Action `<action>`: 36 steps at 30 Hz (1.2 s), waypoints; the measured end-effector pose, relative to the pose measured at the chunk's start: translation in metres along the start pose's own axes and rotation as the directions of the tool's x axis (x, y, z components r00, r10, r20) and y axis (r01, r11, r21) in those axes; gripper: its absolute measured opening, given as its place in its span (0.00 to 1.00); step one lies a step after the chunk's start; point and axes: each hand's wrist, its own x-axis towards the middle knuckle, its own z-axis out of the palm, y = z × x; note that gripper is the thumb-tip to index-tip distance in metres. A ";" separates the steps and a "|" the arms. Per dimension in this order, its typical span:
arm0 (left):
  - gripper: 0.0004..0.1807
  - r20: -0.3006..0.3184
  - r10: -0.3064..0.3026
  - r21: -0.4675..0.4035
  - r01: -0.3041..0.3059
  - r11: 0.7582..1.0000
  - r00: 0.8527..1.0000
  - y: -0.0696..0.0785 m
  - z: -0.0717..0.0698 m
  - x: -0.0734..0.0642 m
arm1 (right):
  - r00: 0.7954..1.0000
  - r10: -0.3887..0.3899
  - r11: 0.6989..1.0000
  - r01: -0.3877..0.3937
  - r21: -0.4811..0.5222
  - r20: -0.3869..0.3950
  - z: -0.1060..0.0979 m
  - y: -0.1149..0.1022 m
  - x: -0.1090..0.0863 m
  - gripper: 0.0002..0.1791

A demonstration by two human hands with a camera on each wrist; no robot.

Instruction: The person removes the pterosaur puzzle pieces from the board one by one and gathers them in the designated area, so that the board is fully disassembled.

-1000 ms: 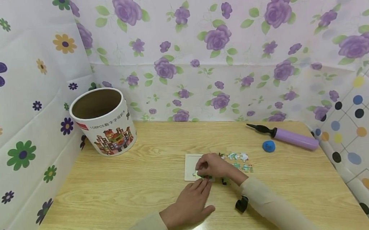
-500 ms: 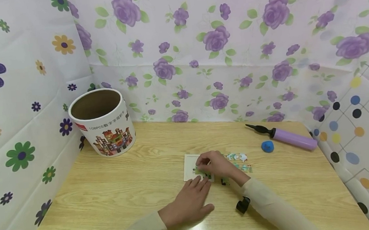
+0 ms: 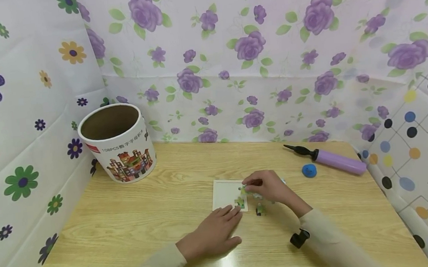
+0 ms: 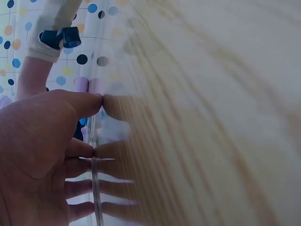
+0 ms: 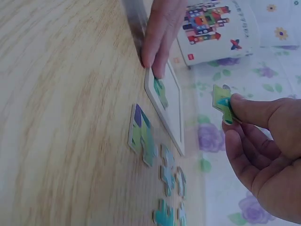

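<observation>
My right hand (image 3: 269, 186) pinches a green jigsaw puzzle piece (image 5: 222, 103) between thumb and fingers, raised above the tabletop. Below and left of it lies a pale square puzzle tray (image 3: 223, 193), with another green piece (image 3: 239, 202) in its near right corner. My left hand (image 3: 211, 233) lies with fingers extended, its fingertips (image 5: 160, 70) resting on the tray's near edge. Just right of the tray, a green and dark piece (image 3: 260, 209) sits on the table. Several more loose pieces (image 5: 168, 176) show in the right wrist view; my right hand mostly hides them from the head view.
A large white printed bucket (image 3: 118, 145) stands at the back left of the wooden table (image 3: 130, 224). At the back right are a purple hand pump (image 3: 338, 161) and a small blue lump (image 3: 309, 170). Patterned cloth hangs around the table.
My right hand has moved from over the tray toward its right edge, carrying the green puzzle piece with it. The tray's middle is now uncovered. My left hand has barely shifted.
</observation>
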 end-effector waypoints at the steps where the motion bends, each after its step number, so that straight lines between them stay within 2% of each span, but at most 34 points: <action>1: 0.38 0.002 0.002 -0.002 -0.002 1.000 1.000 -0.001 0.001 0.000 | 1.000 0.002 1.000 -0.002 -0.006 -0.008 -0.002 0.001 -0.002 0.14; 12: 0.38 0.016 0.012 -0.057 -0.011 0.998 1.000 -0.006 0.006 -0.002 | 0.999 0.046 0.998 -0.046 -0.049 -0.012 -0.021 0.020 -0.031 0.12; 19: 0.38 -0.004 0.027 -0.042 -0.027 0.999 1.000 -0.008 0.008 -0.004 | 0.998 0.069 0.996 -0.069 -0.055 0.007 -0.026 0.034 -0.050 0.10; 26: 0.38 -0.018 0.033 -0.036 -0.034 0.999 0.999 -0.007 0.007 -0.005 | 0.992 0.116 0.992 -0.114 -0.049 0.047 -0.027 0.042 -0.063 0.10; 36: 0.37 -0.010 0.024 -0.032 -0.025 0.999 1.000 -0.004 0.006 -0.005 | 0.995 0.085 0.992 -0.080 -0.096 0.046 -0.019 0.053 -0.073 0.07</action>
